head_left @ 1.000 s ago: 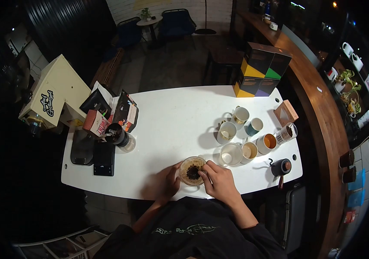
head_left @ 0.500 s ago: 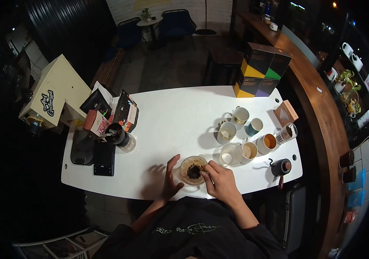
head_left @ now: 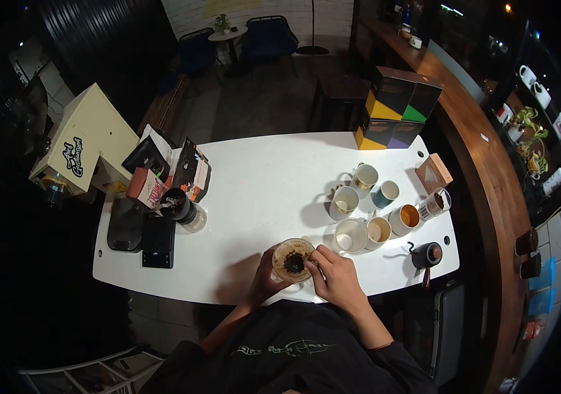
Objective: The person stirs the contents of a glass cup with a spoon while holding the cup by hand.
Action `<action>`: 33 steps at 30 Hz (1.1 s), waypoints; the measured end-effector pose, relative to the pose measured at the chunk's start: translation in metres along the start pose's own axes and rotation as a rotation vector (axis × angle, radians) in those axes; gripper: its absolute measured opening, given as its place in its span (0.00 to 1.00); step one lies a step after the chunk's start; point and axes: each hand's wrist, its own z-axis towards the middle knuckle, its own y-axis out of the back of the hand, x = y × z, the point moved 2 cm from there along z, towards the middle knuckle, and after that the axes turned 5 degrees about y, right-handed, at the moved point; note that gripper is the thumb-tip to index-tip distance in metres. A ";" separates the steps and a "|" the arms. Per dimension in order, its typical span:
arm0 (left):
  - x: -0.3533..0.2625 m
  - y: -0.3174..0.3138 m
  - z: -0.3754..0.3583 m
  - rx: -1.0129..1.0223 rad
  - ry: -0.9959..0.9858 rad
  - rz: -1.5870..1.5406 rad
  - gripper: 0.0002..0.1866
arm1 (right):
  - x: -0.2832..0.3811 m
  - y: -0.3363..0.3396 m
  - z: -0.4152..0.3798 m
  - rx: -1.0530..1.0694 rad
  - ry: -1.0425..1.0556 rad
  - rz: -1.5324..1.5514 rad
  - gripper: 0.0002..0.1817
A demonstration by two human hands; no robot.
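Note:
A round coffee dripper [head_left: 276,260] sits at the table's front edge, right in front of me. Lining it is a brown-stained filter [head_left: 291,247], with dark wet coffee grounds [head_left: 294,264] at the bottom. My left hand [head_left: 266,277] is wrapped around the dripper's left side. On the opposite side, my right hand [head_left: 337,276] pinches the filter's right edge at the rim. The fingertips partly hide the exact grip. Whatever stands beneath the dripper is mostly hidden by it and my hands.
Several mugs, among them a white mug [head_left: 350,235], stand to the right. Beyond them are a small black kettle-like pot [head_left: 427,255] and stacked boxes [head_left: 398,108]. A hand grinder [head_left: 178,205], black scale [head_left: 158,244] and cream machine [head_left: 83,141] are on the left.
My left hand has closed in from beside the dripper and now wraps its left side. My right hand stays pinched at the rim.

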 end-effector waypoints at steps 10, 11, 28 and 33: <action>0.001 0.002 -0.004 0.005 0.031 -0.001 0.46 | 0.000 0.002 -0.001 0.000 -0.032 0.041 0.04; 0.001 0.002 -0.004 0.004 0.031 0.000 0.46 | 0.000 0.002 -0.001 -0.009 -0.031 0.026 0.04; -0.001 0.002 -0.006 0.010 0.016 0.000 0.43 | 0.003 0.002 -0.002 -0.005 -0.023 0.024 0.03; 0.001 0.002 -0.006 0.024 0.020 -0.011 0.43 | 0.005 0.004 -0.002 0.018 -0.040 0.016 0.03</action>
